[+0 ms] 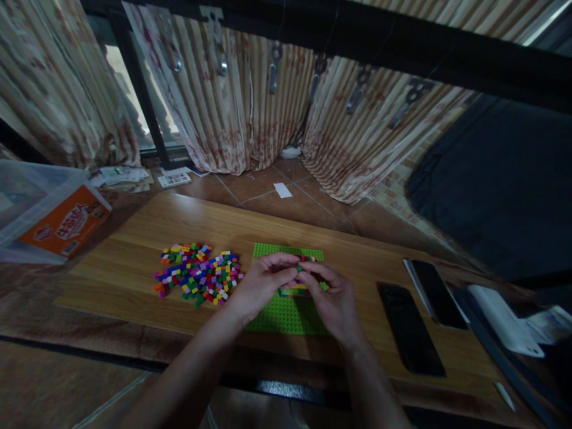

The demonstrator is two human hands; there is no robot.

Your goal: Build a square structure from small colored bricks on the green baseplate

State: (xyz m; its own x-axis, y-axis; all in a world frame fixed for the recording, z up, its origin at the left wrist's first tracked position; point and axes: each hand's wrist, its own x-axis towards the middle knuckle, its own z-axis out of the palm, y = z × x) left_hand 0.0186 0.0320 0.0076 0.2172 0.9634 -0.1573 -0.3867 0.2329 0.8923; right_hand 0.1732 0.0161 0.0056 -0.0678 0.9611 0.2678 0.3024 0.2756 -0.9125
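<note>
My left hand (pixel 269 280) and my right hand (pixel 333 297) meet above a green studded baseplate (pixel 286 319). Pinched between the fingertips of both is a small green brick (pixel 299 269), partly covered by the fingers. Beneath the hands, a low build of coloured bricks (pixel 295 291) stands on the baseplate, with yellow, blue and red showing; much of it is hidden. Left of my left hand lies a loose pile of small coloured bricks (pixel 201 274) on the wooden table.
The wooden board (pixel 134 238) carries two dark phones (pixel 411 328) at right, one lying on something white. A clear plastic bin (pixel 44 202) with an orange label stands at far left. A white power strip (pixel 504 319) lies at far right. Curtains (pixel 250 107) hang behind.
</note>
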